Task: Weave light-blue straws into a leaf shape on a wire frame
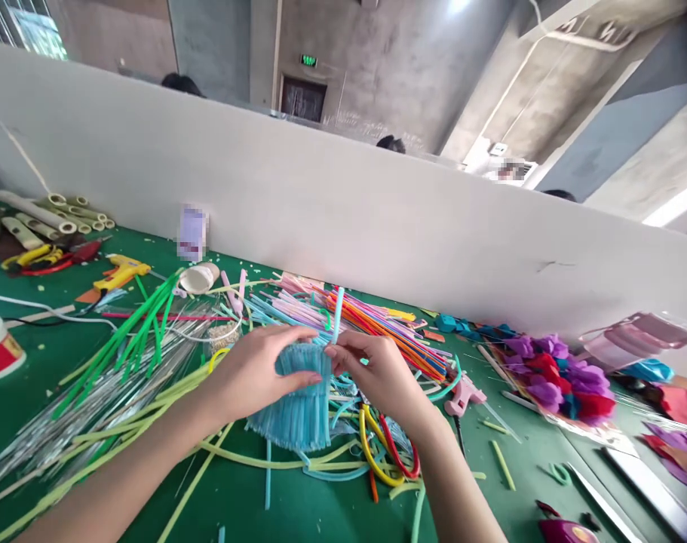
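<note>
A flared piece made of light blue pipe cleaners (295, 418), set side by side, is held above the green table in the head view. My left hand (267, 369) grips its upper left side, thumb across the front and fingers behind. At the upper right edge, my right hand (371, 358) pinches a single light blue pipe cleaner (339, 313) that stands upright above the rest. Its lower end is hidden by the fingers. Beneath and beside the piece lie loose pipe cleaners and yellow-handled and red-handled scissors (371, 449), partly covered.
Bundled orange and pink pipe cleaners (388, 332) lie behind my hands. A yellow glue gun (120, 273), pliers (38, 256) and bamboo tubes (54, 215) are left. A pink glue gun (464, 392) and purple-red paper flowers (563, 377) are right. A white partition (343, 219) borders the table (320, 505).
</note>
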Available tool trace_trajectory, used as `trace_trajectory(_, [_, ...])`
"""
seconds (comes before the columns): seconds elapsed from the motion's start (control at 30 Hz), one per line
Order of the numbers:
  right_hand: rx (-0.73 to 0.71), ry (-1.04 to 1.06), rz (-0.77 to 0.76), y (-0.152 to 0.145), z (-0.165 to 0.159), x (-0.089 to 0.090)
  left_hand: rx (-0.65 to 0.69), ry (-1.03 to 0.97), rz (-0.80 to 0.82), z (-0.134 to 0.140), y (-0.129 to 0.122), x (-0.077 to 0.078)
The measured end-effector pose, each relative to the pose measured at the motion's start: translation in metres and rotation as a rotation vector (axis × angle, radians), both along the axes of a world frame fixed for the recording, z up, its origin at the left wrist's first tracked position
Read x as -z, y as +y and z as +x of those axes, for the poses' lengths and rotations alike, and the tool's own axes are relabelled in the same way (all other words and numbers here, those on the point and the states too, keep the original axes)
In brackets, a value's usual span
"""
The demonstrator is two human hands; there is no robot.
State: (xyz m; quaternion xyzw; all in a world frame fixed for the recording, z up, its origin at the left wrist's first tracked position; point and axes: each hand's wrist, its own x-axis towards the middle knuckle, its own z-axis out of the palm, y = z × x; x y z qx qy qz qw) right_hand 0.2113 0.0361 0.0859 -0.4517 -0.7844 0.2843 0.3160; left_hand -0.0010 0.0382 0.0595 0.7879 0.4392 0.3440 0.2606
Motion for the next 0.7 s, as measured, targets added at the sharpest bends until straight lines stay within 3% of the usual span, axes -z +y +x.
trace_trajectory(0.1, [0.077, 0.1, 0.034, 0.006, -0.014, -0.002, 0.06, -0.051, -0.122, 0.015, 0.017, -0.019])
trace_trajectory(0.23, [0.211, 0.277, 0.066, 0.013, -0.02, 0.001, 0.104, -0.139, -0.205, 0.021, 0.036, -0.028])
trace_trajectory(0.37, [0.098, 0.331, 0.03, 0.015, -0.011, 0.0, 0.108, -0.105, -0.241, 0.013, 0.042, -0.031])
trace_trajectory(0.53, [0.12, 0.259, -0.091, 0.015, -0.003, 0.005, 0.118, 0.004, -0.209, 0.009, 0.04, -0.032])
trace_trajectory(0.7, [-0.033, 0.43, -0.25, 0.015, -0.004, 0.007, 0.152, 0.014, -0.201, 0.011, 0.039, -0.033])
